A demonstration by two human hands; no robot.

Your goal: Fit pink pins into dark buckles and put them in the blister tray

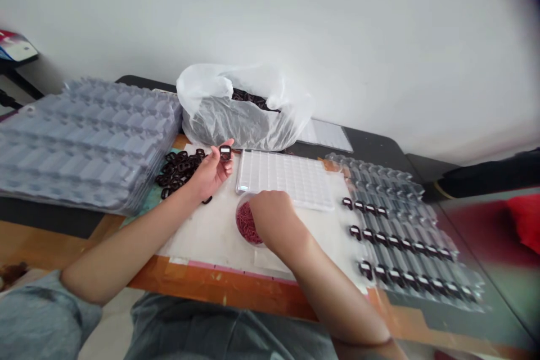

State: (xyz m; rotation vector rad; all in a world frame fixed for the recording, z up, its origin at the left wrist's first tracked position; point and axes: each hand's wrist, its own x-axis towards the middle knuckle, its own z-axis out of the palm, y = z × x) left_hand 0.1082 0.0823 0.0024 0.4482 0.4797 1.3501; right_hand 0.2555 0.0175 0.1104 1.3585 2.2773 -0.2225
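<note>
My left hand [211, 170] pinches a small black part [225, 152] between thumb and fingertips, held just above a pile of black parts [179, 170] on the table. My right hand [272, 215] reaches down into a round clear dish of small red pieces [246, 224]; its fingers are curled and hidden behind the back of the hand. A flat white gridded tray [287, 178] lies just beyond both hands.
A tall stack of clear blister trays [84, 140] stands at the left. A white plastic bag [244, 107] holding more black parts sits behind. At the right, a clear blister tray [405, 236] holds three rows of black parts. White paper [206, 236] covers the wooden tabletop.
</note>
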